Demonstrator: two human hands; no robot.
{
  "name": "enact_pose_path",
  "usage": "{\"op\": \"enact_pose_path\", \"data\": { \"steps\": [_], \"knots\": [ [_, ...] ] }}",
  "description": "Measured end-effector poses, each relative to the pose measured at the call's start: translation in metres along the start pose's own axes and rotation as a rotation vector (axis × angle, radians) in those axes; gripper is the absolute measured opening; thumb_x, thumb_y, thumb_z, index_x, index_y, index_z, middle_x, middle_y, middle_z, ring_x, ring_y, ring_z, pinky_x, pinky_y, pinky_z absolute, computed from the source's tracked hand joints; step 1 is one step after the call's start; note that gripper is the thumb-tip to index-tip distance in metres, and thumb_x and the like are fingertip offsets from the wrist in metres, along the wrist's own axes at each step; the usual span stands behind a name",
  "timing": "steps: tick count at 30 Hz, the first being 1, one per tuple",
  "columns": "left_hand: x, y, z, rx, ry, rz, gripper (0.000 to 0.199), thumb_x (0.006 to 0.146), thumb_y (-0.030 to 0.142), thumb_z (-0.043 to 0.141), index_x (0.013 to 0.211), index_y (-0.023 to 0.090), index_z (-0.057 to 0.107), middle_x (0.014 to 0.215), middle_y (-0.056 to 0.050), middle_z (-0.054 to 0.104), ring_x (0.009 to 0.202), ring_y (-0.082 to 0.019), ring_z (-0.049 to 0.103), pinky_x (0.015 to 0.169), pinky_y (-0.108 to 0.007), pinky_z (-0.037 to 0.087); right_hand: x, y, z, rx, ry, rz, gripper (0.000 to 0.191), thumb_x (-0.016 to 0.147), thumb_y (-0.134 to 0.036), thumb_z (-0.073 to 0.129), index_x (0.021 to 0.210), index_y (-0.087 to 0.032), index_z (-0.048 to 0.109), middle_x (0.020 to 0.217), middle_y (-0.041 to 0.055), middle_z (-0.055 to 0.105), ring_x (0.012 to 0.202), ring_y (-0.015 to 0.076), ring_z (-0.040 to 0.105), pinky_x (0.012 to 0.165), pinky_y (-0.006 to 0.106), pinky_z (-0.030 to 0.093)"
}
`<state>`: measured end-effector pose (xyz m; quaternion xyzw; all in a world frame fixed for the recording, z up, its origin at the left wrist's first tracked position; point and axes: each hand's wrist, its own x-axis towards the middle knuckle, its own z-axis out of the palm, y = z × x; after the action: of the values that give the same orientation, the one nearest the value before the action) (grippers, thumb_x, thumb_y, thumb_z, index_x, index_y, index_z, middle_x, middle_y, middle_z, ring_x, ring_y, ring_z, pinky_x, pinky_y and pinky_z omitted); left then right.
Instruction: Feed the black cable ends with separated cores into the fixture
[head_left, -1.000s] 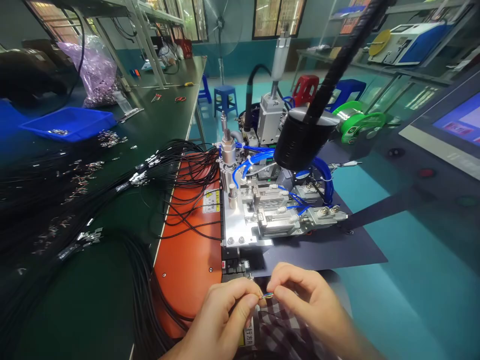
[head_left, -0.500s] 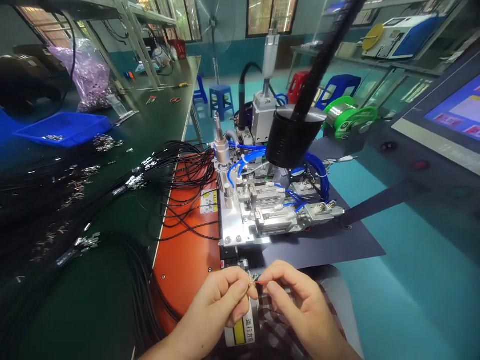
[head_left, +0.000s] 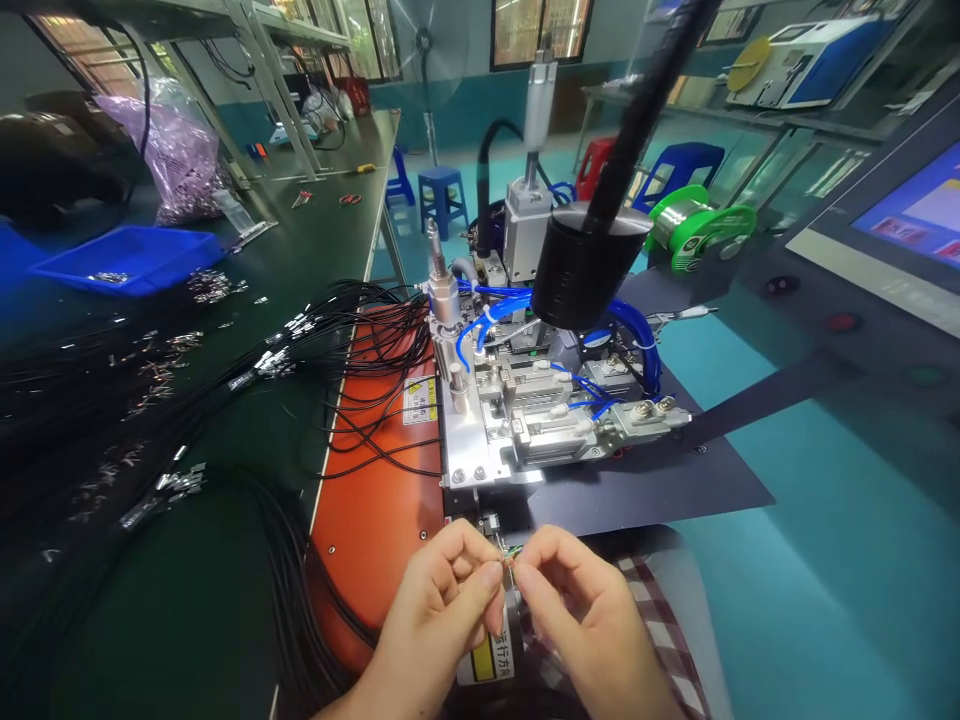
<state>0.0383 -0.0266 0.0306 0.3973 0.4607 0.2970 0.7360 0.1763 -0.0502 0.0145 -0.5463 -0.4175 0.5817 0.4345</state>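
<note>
Wires (head_left: 511, 552): fine, pliant strands, a green one showing clearest; held between my fingertips, just beyond the near edge of the metal plate and right of the orange panel.
Left grip (head_left: 442, 600): my thumb and forefinger pinched together, no gap to speak of, on the wires; the other fingers curled.
Right grip (head_left: 581, 600): my thumb and forefinger likewise closed on the wires, tips just beside the left ones.
Metal plate (head_left: 469, 445): silvery, flat, smooth, screws at its near edge.
Orange panel (head_left: 367, 570): smooth, rounded at the near left, along the tabletop's right edge.
Tabletop (head_left: 180, 620): dark green, pale-edged.
Black cables (head_left: 289, 590): slim, smooth-sheathed, bundled, curving by the tabletop's near right edge.
Blue tray (head_left: 199, 245): shallow, rectangular, toward the tabletop's far left.
Spool (head_left: 684, 250): green flanges, silvery winding.
</note>
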Motion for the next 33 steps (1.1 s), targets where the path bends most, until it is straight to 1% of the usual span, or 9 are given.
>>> {"op": "enact_pose_path", "data": {
  "steps": [2, 5, 8, 13, 18, 21, 25, 29, 33],
  "knots": [
    [-0.001, -0.003, 0.002, -0.024, 0.044, 0.018, 0.028, 0.084, 0.042, 0.058, 0.077, 0.016, 0.049, 0.054, 0.006, 0.047, 0.042, -0.003, 0.027, 0.041, -0.015, 0.018, -0.002, 0.002, 0.007, 0.124, -0.022, 0.088, 0.027, 0.084, -0.04, 0.056, 0.069, -0.019, 0.049, 0.053, -0.0065, 0.044, 0.044, 0.0081, 0.035, 0.043, 0.02, 0.029],
    [-0.001, -0.003, 0.004, -0.05, 0.053, 0.039, 0.027, 0.082, 0.043, 0.06, 0.081, 0.017, 0.051, 0.055, 0.007, 0.047, 0.039, -0.002, 0.025, 0.039, -0.015, 0.018, -0.002, 0.005, 0.011, 0.191, -0.019, 0.107, 0.03, 0.082, -0.042, 0.059, 0.067, -0.018, 0.049, 0.05, -0.0079, 0.041, 0.043, 0.007, 0.033, 0.042, 0.019, 0.028],
    [-0.001, 0.0, 0.004, -0.058, 0.045, 0.03, 0.023, 0.083, 0.04, 0.059, 0.089, 0.018, 0.053, 0.048, 0.009, 0.044, 0.037, -0.002, 0.026, 0.039, -0.015, 0.018, -0.002, 0.006, 0.008, 0.158, -0.019, 0.101, 0.029, 0.082, -0.04, 0.061, 0.066, -0.018, 0.052, 0.051, -0.0076, 0.041, 0.045, 0.0074, 0.033, 0.043, 0.019, 0.029],
    [-0.001, 0.001, 0.006, -0.17, 0.102, -0.002, 0.023, 0.083, 0.035, 0.061, 0.073, 0.017, 0.051, 0.039, 0.009, 0.04, 0.037, -0.004, 0.031, 0.043, -0.016, 0.025, -0.004, 0.007, 0.006, 0.082, -0.026, 0.053, 0.027, 0.082, -0.038, 0.059, 0.065, -0.018, 0.052, 0.055, -0.0054, 0.045, 0.048, 0.0091, 0.036, 0.046, 0.021, 0.033],
    [0.001, 0.0, 0.008, -0.301, 0.119, -0.049, 0.024, 0.084, 0.033, 0.06, 0.069, 0.017, 0.05, 0.04, 0.01, 0.035, 0.04, -0.005, 0.032, 0.054, -0.02, 0.037, -0.004, 0.009, 0.015, -0.007, 0.044, 0.001, 0.026, 0.084, -0.036, 0.054, 0.065, -0.019, 0.051, 0.058, -0.0036, 0.048, 0.05, 0.0106, 0.039, 0.047, 0.022, 0.034],
    [0.003, 0.001, 0.006, -0.261, 0.104, -0.077, 0.022, 0.084, 0.034, 0.059, 0.072, 0.017, 0.052, 0.04, 0.01, 0.035, 0.041, -0.004, 0.024, 0.053, -0.019, 0.033, -0.003, 0.009, 0.016, -0.002, 0.049, 0.025, 0.026, 0.083, -0.037, 0.055, 0.065, -0.019, 0.051, 0.057, -0.0034, 0.048, 0.05, 0.0109, 0.039, 0.046, 0.022, 0.035],
    [0.004, 0.004, 0.002, -0.123, 0.064, -0.08, 0.02, 0.081, 0.033, 0.063, 0.086, 0.014, 0.056, 0.048, 0.007, 0.043, 0.045, -0.005, 0.032, 0.048, -0.018, 0.024, -0.002, 0.01, 0.009, -0.023, 0.049, 0.033, 0.025, 0.083, -0.037, 0.056, 0.065, -0.019, 0.052, 0.06, -0.0021, 0.051, 0.052, 0.0119, 0.041, 0.044, 0.021, 0.034],
    [0.002, 0.003, 0.001, -0.094, 0.068, -0.097, 0.023, 0.077, 0.034, 0.067, 0.079, 0.012, 0.057, 0.047, 0.008, 0.039, 0.044, -0.004, 0.028, 0.045, -0.019, 0.015, -0.001, 0.008, -0.003, -0.013, 0.06, 0.015, 0.024, 0.079, -0.038, 0.061, 0.066, -0.018, 0.058, 0.062, -0.0017, 0.053, 0.056, 0.0129, 0.044, 0.049, 0.021, 0.038],
    [0.001, 0.004, 0.001, -0.133, 0.045, -0.11, 0.025, 0.074, 0.033, 0.07, 0.078, 0.012, 0.058, 0.049, 0.008, 0.04, 0.044, -0.004, 0.029, 0.044, -0.019, 0.015, 0.001, -0.003, -0.01, 0.074, 0.091, 0.049, 0.021, 0.077, -0.039, 0.064, 0.072, -0.019, 0.063, 0.058, -0.0038, 0.05, 0.052, 0.0119, 0.041, 0.048, 0.021, 0.036]
  ]
}}
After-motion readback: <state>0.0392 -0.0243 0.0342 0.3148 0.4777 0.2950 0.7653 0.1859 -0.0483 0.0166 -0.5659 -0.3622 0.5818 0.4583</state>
